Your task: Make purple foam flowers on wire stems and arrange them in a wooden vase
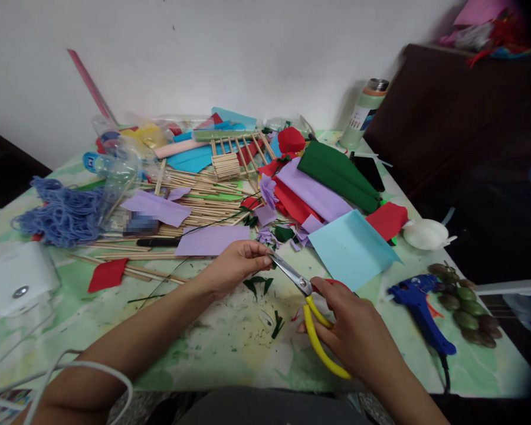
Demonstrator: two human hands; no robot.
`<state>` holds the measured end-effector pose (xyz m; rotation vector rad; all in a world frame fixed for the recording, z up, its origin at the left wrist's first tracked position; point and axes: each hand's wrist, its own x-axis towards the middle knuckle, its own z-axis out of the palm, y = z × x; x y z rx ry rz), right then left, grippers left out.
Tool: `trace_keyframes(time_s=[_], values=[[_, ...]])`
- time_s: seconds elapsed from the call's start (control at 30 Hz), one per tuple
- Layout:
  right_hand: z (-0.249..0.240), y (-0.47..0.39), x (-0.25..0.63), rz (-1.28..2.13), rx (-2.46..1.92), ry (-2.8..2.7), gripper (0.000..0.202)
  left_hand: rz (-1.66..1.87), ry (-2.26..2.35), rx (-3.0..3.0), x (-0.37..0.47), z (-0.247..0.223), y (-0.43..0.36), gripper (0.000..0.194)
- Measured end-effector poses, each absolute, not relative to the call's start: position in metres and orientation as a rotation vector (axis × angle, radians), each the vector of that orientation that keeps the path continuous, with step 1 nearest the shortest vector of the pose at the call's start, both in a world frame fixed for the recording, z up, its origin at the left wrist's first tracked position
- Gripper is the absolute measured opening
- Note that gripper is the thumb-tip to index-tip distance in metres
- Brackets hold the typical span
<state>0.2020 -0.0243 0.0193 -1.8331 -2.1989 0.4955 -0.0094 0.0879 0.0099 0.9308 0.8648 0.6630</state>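
Observation:
My right hand [351,319] grips a pair of scissors [295,276] with yellow and red handles, the blades pointing up and left. The handles are spread apart. My left hand [239,265] is closed in a pinch at the blade tips; what it holds is mostly hidden, with a bit of dark green showing by the fingertips. Dark green paper scraps [259,285] lie on the table just below the blades, and green strips [277,324] lie nearer to me. Beyond my left hand is a lilac paper sheet [212,241].
Wooden sticks [203,200], blue yarn [64,212] and a white device [24,277] lie left. Light blue paper [356,248], a dark green roll [338,176], a blue glue gun [422,313] and grapes [466,307] are right. A bottle [363,115] stands at the back.

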Motion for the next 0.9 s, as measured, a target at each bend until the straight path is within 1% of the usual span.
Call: trace_keyframes(time_s=[0.33, 0.9], values=[[0.0168, -0.0247, 0.2022, 0.505, -1.822, -2.198, 0.044, 0.674, 0.840, 0.876, -0.0097, 0.0086, 0.0870, 0.020], [0.0159, -0.0230, 0.2064, 0.562, -1.777, -2.213, 0.045, 0.639, 0.840, 1.005, -0.0135, 0.0120, 0.0916, 0.016]])
